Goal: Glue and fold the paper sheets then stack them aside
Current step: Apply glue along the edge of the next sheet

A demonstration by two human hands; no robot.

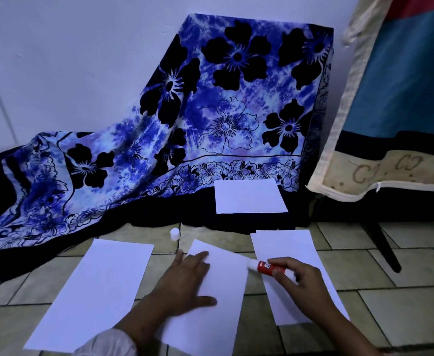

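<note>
One sheet (pixel 210 325) lies on the tiled floor (pixel 390 304) under my left hand (pixel 185 281), which presses it flat with straight fingers. My right hand (pixel 306 286) grips the red glue stick (pixel 268 268), its tip at that sheet's right edge. Smaller paper (pixel 249 199) rests beyond on dark cloth (pixel 236 222).
</note>
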